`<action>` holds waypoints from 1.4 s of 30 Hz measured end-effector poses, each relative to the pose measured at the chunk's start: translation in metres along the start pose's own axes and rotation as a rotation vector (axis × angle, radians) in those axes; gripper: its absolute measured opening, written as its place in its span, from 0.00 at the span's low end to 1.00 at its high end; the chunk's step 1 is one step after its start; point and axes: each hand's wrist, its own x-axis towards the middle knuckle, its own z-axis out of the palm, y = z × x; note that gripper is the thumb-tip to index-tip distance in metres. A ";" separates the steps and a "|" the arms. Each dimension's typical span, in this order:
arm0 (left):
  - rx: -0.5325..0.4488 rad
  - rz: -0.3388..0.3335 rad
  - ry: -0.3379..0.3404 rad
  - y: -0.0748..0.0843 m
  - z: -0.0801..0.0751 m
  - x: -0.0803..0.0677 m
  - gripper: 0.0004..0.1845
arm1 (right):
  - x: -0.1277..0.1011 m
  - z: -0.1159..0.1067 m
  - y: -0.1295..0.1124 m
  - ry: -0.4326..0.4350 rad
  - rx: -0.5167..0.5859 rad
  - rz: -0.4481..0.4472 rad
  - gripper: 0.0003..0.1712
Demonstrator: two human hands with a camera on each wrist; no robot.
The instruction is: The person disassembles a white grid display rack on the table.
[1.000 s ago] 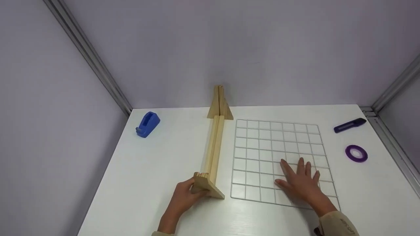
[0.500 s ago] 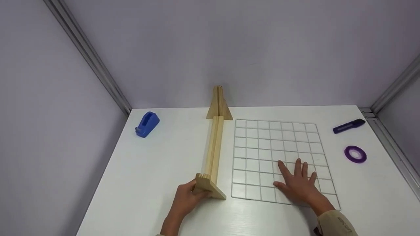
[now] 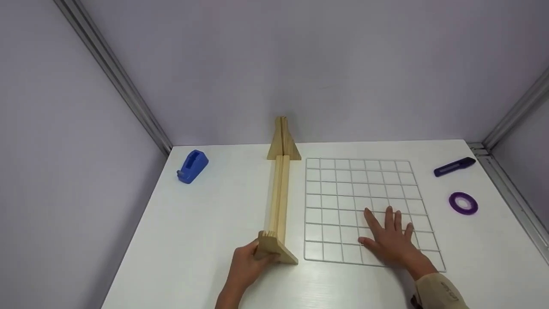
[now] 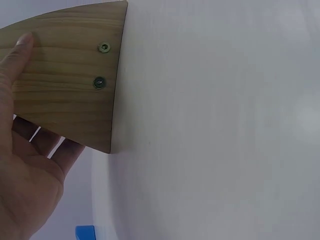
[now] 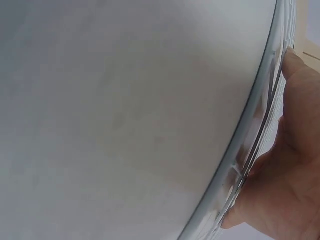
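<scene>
In the head view, a pale wooden stand [image 3: 282, 193] lies lengthwise, with a tapered end piece at either end. My left hand [image 3: 245, 267] grips its near end piece [image 4: 65, 75], the thumb on the outer face and the fingers behind. Two screw heads show on that face in the left wrist view. Over the lower right of a white wire grid panel [image 3: 337, 195] my right hand [image 3: 391, 242] rests with its fingers spread. Seen from the right wrist, that hand [image 5: 280, 200] lies right at the wires.
Far left on the white table [image 3: 193, 231] stands a blue tape dispenser [image 3: 192, 166]. A dark utility knife [image 3: 454, 166] and a purple ring-shaped roll of tape [image 3: 452, 203] lie to the right of the grid. Walls enclose the back and sides.
The stand has turned slightly: its near end shifted right with my left hand, its far end left. The grid has straightened a little under my right hand. The head view has shifted slightly.
</scene>
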 end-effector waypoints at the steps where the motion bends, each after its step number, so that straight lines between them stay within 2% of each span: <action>1: 0.003 0.003 0.004 0.000 0.000 0.000 0.25 | 0.000 0.000 0.001 0.001 0.002 -0.003 0.51; 6: 0.005 0.007 0.030 0.000 0.003 0.000 0.25 | 0.001 -0.002 0.003 0.009 -0.006 -0.010 0.50; 13: -0.014 -0.010 0.032 0.001 0.003 0.000 0.24 | 0.002 -0.001 0.006 0.011 -0.004 -0.013 0.50; 22: 0.015 0.009 0.042 0.001 0.002 -0.001 0.24 | 0.003 0.000 0.007 0.021 0.008 -0.018 0.50; 29: 0.039 -0.019 0.037 0.004 0.002 -0.002 0.22 | 0.001 -0.002 0.006 0.032 0.007 -0.032 0.50; 42: 0.074 -0.003 0.045 0.002 0.002 -0.004 0.23 | 0.002 -0.001 0.004 0.029 -0.001 -0.041 0.49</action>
